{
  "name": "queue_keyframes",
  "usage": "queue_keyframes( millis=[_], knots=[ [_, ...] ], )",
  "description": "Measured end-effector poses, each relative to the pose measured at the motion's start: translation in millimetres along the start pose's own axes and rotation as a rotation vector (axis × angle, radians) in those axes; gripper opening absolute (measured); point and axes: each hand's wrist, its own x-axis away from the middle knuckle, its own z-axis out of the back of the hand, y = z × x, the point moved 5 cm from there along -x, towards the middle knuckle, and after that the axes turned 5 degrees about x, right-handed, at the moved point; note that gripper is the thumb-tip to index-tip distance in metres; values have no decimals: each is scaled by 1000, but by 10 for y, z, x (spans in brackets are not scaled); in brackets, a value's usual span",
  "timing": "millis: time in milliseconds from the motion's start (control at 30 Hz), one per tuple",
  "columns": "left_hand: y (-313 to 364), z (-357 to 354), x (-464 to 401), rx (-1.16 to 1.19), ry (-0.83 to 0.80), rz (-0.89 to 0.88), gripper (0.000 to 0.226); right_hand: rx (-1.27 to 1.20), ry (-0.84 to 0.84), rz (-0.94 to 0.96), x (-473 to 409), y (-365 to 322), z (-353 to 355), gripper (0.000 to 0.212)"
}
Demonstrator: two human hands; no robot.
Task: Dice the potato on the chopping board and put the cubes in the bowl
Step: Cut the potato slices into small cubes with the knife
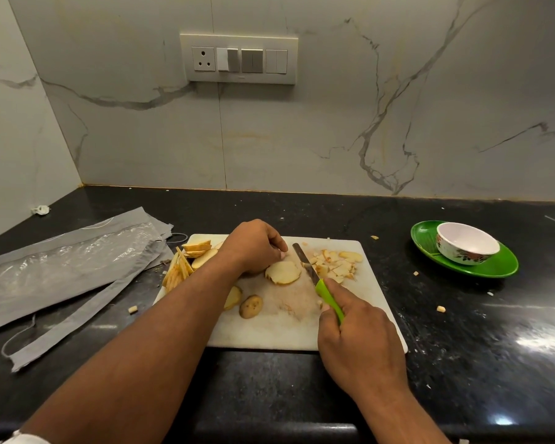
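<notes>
A white chopping board (269, 331) lies on the black counter. My right hand (356, 334) grips a knife (314, 280) by its green handle, the blade lying beside a stack of potato slices (283, 272). My left hand (255, 248) holds that stack down with curled fingers. Cut potato pieces (334, 264) lie right of the blade. More slices and strips (186, 261) sit at the board's left edge. A potato end (251, 306) rests near the board's front. The white flowered bowl (466, 243) stands on a green plate (500, 267) at the right.
Grey plastic packaging (61, 267) covers the counter at the left. Stray potato bits (441, 308) lie on the black counter (478, 347) around the board. A marble wall with a switch panel (239, 59) rises behind.
</notes>
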Motion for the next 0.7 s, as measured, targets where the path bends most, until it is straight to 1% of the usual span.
queue_keyframes(
  millis=[167,400,700],
  knots=[
    [-15,40,4,49,39,-1,16,6,12,-1,2,6,-1,51],
    [28,0,35,-11,-57,-8,17,11,23,9,-2,2,-11,51],
    [39,56,156,18,-69,-28,20,19,28,27,2,-13,-17,52]
  ],
)
